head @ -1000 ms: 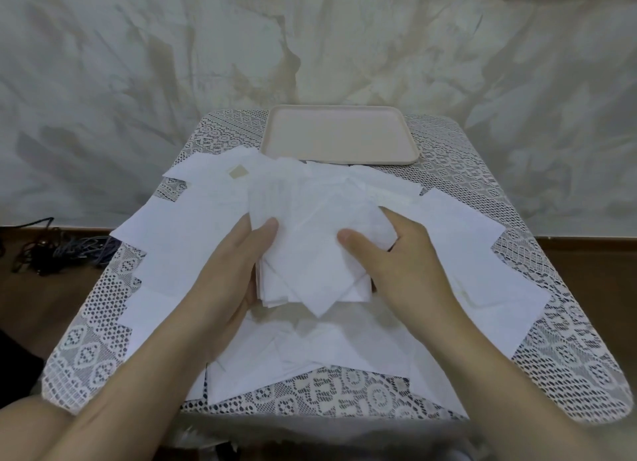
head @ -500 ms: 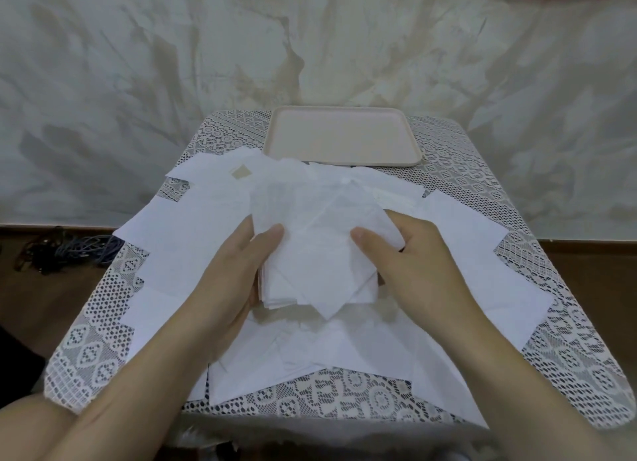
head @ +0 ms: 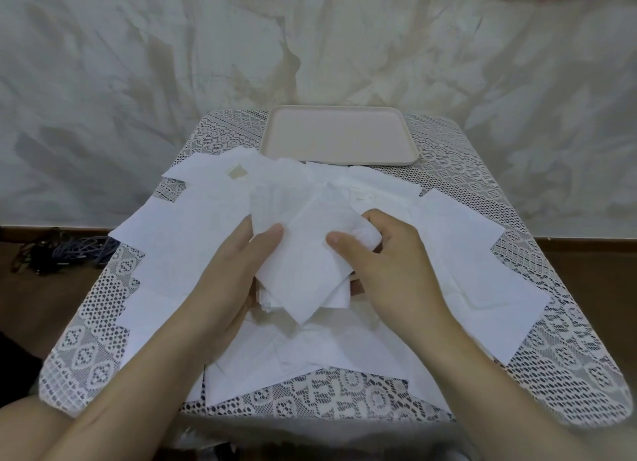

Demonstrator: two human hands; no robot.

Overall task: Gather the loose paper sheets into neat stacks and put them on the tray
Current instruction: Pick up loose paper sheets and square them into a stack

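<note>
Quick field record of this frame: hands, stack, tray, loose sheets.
left hand: grips paper stack, thumb on top
right hand: grips paper stack at its right edge
paper stack: uneven, corners misaligned, over the loose sheets
tray: far end, beyond the sheets, no paper on it
loose sheets: spread across the lace tablecloth

Lace-covered table [head: 537, 198], tray [head: 339, 136], loose sheets [head: 193, 240]

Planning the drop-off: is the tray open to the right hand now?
Probably yes: only flat sheets lie between the right hand and the tray, though it grips the stack.
</note>
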